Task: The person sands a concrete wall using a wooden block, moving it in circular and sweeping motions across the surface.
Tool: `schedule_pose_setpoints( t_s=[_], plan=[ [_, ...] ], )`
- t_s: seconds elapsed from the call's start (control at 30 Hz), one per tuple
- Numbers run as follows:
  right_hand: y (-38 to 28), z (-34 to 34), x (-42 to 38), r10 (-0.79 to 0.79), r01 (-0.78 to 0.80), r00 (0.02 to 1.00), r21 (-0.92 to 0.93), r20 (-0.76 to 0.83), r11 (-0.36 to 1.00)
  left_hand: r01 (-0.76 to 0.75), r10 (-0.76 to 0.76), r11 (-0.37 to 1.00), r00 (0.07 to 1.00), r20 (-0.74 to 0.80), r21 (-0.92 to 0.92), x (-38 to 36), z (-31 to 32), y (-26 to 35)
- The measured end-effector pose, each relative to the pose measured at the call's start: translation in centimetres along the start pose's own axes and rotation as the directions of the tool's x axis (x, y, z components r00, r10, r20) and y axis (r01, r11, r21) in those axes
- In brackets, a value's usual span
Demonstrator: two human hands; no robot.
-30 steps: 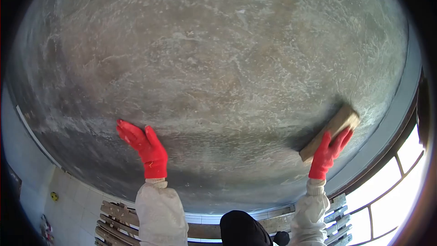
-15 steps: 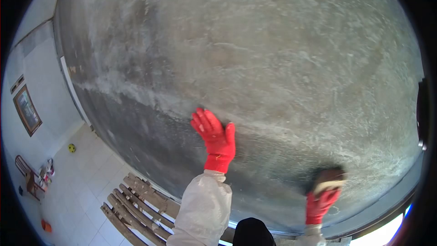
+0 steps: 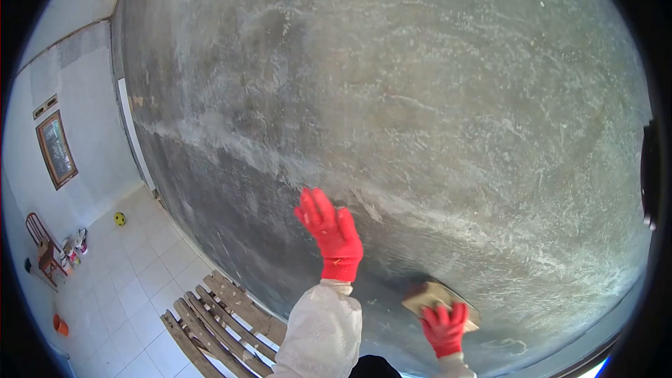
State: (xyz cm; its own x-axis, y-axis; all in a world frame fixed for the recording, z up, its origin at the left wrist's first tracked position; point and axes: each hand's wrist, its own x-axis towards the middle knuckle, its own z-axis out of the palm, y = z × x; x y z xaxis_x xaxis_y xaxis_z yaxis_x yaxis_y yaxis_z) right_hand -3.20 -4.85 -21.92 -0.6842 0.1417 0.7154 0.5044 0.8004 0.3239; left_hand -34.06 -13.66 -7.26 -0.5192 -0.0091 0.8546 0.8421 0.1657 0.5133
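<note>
A large grey cement-rendered wall (image 3: 448,133) fills most of the view. My left hand (image 3: 331,238), in a red glove, is open and held up at the wall, palm toward it and thumb apart. Lower right, my right hand (image 3: 445,325), also red-gloved, grips a plasterer's float (image 3: 427,297) by its pale back. The float lies tilted, its dark side toward the lower, darker part of the wall. Much of the grip is hidden behind the fingers.
Rough wooden planks (image 3: 217,329) form a platform at lower left. Beyond, on the white tiled floor (image 3: 140,287), are a yellow ball (image 3: 120,219), a wooden chair (image 3: 46,252) and an orange bucket (image 3: 61,325). A framed window (image 3: 57,150) is in the white side wall.
My right hand has swept the float leftward across the wall, and the float has turned. My left hand is slightly lower in view. The view has shifted, moving the room rightward in the frame.
</note>
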Motion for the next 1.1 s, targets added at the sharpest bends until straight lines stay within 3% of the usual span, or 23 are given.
schedule_pose_setpoints(
  t_s=[0.07, 0.13, 0.2, 0.27, 0.33, 0.4, 0.47, 0.5, 0.57, 0.6, 0.67, 0.73, 0.8, 0.87, 0.93, 1.0, 1.07, 1.1],
  plan=[
    [2.6, -2.5, -2.3, 0.183, -0.18, 0.983, -0.131, 0.005, 0.975, 0.174, -0.18, 0.983, 0.975, -0.127, -0.061, 0.5, -0.6, -2.1],
    [7.2, -3.2, -3.1, 0.357, -0.435, 0.875, -0.209, -0.327, 0.876, 0.239, -0.249, 0.968, 0.952, -0.18, -0.076, 0.9, -1.3, -3.7],
    [10.5, -6.6, 1.4, 0.488, -0.635, 0.707, -0.157, -0.511, 0.756, 0.311, -0.325, 0.946, 0.919, -0.223, -0.096, 1.2, -1.9, -4.6],
    [11.6, -10.3, 7.7, 0.551, -0.683, 0.622, -0.042, -0.556, 0.729, 0.384, -0.427, 0.901, 0.867, -0.259, -0.2, 1.1, -2.0, -4.9],
    [9.7, -11.6, 14.0, 0.415, -0.594, 0.668, -0.107, -0.618, 0.797, 0.441, -0.487, 0.87, 0.839, -0.242, -0.221, 0.6, -1.6, -4.9],
    [4.9, -11.1, 17.6, 0.397, -0.515, 0.815, -0.214, -0.423, 0.83, 0.492, -0.539, 0.839, 0.81, -0.23, -0.231, 0.1, -0.9, -5.5],
    [-0.9, -7.1, 17.0, 0.228, -0.277, 0.937, -0.167, -0.263, 0.946, 0.518, -0.56, 0.824, 0.805, -0.193, -0.229, -0.8, -0.4, -6.3],
    [-3.1, -4.4, 15.3, 0.125, -0.133, 0.987, -0.083, -0.098, 0.988, 0.52, -0.56, 0.824, 0.808, -0.184, -0.227, -0.7, -0.6, -6.2],
    [-5.2, 0.9, 10.4, -0.256, 0.247, 0.962, -0.093, -0.097, 0.964, 0.549, -0.642, 0.748, 0.742, -0.192, -0.373, 0.0, -1.7, -5.5],
    [-5.5, 1.0, 7.8, -0.254, 0.245, 0.963, -0.094, -0.094, 0.965, 0.551, -0.642, 0.747, 0.743, -0.188, -0.373, 0.4, -2.3, -5.5],
    [-3.7, 1.6, 4.1, -0.123, 0.117, 0.988, 0.075, 0.089, 0.99, 0.543, -0.673, 0.711, 0.71, -0.208, -0.447, 1.3, -3.6, -6.1],
    [-0.5, -2.6, 4.4, -0.007, 0.021, 0.99, -0.103, 0.138, 0.994, 0.55, -0.678, 0.711, 0.7, -0.222, -0.438, 1.7, -4.3, -6.8],
    [1.6, -6.5, 7.7, 0.228, -0.229, 0.973, -0.286, -0.036, 0.93, 0.559, -0.691, 0.703, 0.685, -0.233, -0.441, 1.4, -4.2, -7.2],
    [3.7, -7.3, 12.7, 0.252, -0.372, 0.87, -0.23, -0.423, 0.899, 0.62, -0.724, 0.683, 0.644, -0.247, -0.386, 0.6, -3.5, -8.0],
    [2.8, -8.8, 18.8, 0.269, -0.383, 0.827, -0.145, -0.494, 0.912, 0.62, -0.725, 0.683, 0.637, -0.261, -0.386, -0.1, -2.8, -7.9],
    [-1.1, -8.5, 23.2, 0.251, -0.368, 0.869, -0.218, -0.426, 0.904, 0.612, -0.718, 0.693, 0.636, -0.283, -0.381, -0.5, -2.4, -7.7],
    [-5.8, -4.9, 23.9, 0.096, -0.152, 0.957, -0.195, -0.272, 0.969, 0.624, -0.691, 0.721, 0.682, -0.241, -0.3, -0.6, -2.4, -7.6],
    [-8.2, -0.3, 22.0, 0.306, -0.282, 0.951, 0.54, 0.047, 0.793, 0.621, -0.687, 0.726, 0.681, -0.255, -0.295, -0.4, -2.7, -7.7]
  ],
)
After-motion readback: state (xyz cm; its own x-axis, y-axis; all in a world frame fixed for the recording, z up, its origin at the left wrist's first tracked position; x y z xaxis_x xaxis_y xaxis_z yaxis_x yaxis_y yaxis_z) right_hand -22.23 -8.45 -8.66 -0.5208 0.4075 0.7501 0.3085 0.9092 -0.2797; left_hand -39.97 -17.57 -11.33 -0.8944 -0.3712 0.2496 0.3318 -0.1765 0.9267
